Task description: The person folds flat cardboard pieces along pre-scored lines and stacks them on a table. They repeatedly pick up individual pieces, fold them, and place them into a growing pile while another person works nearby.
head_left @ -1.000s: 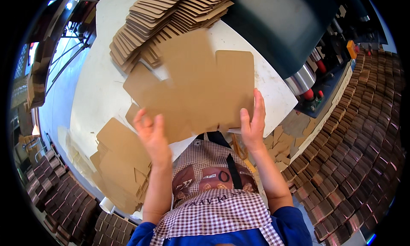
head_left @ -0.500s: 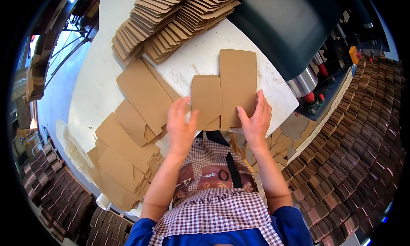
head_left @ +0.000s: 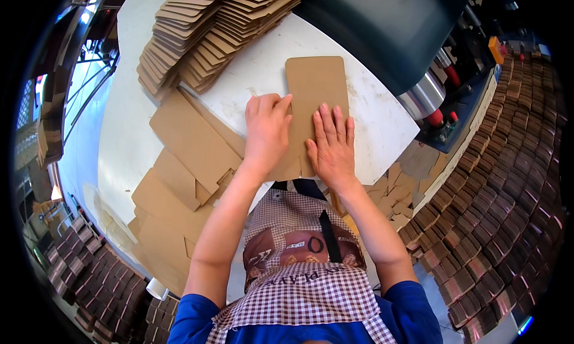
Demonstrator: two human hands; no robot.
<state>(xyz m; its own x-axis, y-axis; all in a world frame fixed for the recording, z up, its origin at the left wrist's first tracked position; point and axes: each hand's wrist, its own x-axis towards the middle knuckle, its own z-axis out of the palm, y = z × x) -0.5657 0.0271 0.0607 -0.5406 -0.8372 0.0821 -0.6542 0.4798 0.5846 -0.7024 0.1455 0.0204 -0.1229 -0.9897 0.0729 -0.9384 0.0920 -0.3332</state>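
A flat brown cardboard box blank (head_left: 317, 81) lies on the white table in front of me, its tall panel pointing away. My right hand (head_left: 333, 144) rests flat on that panel, fingers stretched out and holding nothing. Bent fingers of my left hand (head_left: 269, 129) close at the panel's left edge, pinching the blank there. This hand covers most of the shorter left flap; only its lower part shows near the table's front edge.
Overlapping cardboard blanks (head_left: 194, 141) spread along the left of the white table (head_left: 257, 72). Behind them stand fanned rows of folded cardboard (head_left: 221, 36). A dark machine with a metal roller (head_left: 423, 98) borders the right, beside stacked brown pieces (head_left: 484, 206).
My left hand has moved right and away from me onto the blank, its fingers curling. My right hand has shifted left from the blank's edge and flattened on the panel.
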